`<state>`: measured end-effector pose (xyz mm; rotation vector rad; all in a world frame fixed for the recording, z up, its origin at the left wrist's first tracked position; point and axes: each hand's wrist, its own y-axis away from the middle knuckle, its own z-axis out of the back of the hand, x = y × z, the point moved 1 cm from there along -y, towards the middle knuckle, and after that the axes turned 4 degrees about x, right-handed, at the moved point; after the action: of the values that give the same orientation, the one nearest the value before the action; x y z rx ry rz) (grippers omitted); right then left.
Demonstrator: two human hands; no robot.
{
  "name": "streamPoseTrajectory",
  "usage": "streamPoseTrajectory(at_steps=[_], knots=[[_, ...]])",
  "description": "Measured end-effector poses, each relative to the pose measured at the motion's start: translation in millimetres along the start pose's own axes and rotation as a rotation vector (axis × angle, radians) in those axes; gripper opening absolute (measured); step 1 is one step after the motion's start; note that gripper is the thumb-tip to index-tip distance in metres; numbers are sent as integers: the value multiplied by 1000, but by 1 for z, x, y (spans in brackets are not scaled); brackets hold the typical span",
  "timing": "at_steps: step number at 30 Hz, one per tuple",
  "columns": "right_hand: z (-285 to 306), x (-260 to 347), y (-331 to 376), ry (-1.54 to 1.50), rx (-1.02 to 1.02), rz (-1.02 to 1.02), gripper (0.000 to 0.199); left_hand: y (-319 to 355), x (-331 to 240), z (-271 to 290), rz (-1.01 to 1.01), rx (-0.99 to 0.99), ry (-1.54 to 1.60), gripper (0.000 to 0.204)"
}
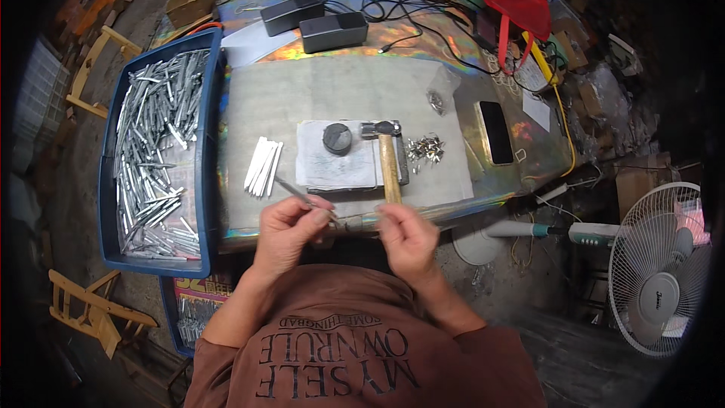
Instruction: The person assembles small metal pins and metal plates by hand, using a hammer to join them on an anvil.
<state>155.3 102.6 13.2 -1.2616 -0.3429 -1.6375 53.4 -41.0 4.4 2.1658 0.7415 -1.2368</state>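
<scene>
Clearly, the blue bin (208, 174) at nine o'clock is filled with loose metal strips (155, 143). At six o'clock, a thin metal strip (296, 193) is pinched in the closed fingers of the left hand (291, 225); the right hand (408, 233), fingers curled, is held just beside it, below the hammer (387, 159) on the worktop (340, 87).

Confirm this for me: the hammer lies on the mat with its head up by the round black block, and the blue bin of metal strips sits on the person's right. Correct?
Not quite. The head view shows the blue bin of metal strips on the person's left, not right. The rest holds: the hammer lies on the mat with its head beside the round black block.
</scene>
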Motion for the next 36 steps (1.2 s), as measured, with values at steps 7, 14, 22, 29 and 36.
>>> streamPoseTrajectory(at_steps=[7,14,22,29,36], knots=[[46,-87,-34,353,-50,-181,8,-2,3,14,-58,-67,-17,15],[33,-114,-41,690,84,-257,11,-1,3,9,-12,-55,-48,13],[30,-104,-47,886,227,-262,11,0,10,13,8,-70,-53,16],[47,-110,-35,496,-5,-214,8,2,12,14,26,-75,-66,15],[52,-80,-36,-344,-44,-404,10,1,14,11,49,1,-57,14]])
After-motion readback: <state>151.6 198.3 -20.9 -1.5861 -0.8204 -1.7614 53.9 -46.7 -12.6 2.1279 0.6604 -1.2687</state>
